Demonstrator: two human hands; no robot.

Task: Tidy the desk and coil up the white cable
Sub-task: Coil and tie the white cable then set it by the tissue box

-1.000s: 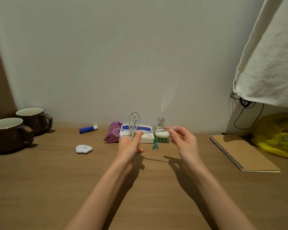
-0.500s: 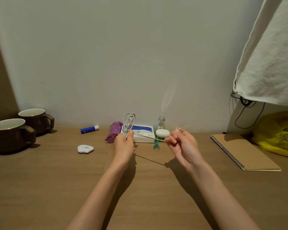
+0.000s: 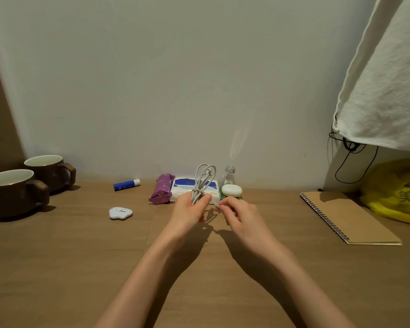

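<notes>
The white cable (image 3: 204, 178) is folded into a bundle of loops that stick up above my left hand (image 3: 189, 210), which grips the bundle at its waist over the middle of the wooden desk (image 3: 81, 256). A turn of cable runs across the bundle just above my fingers. My right hand (image 3: 238, 215) is close beside it, pinching the cable's short free end between thumb and fingers. Both hands hover above the desk in front of the row of small items by the wall.
Two brown mugs (image 3: 14, 192) stand at the left. A blue glue stick (image 3: 126, 184), purple packet (image 3: 162, 191), white tissue pack (image 3: 185, 188), small glass bottle (image 3: 229, 175) and white round case (image 3: 231, 190) line the wall. A white cloud-shaped item (image 3: 120, 213) lies left; a spiral notebook (image 3: 350, 217) and yellow bag (image 3: 398, 190) right.
My right hand has moved left toward my left hand, drawing the stretched free end in around the bundle. The taut span of cable between the hands is now very short.
</notes>
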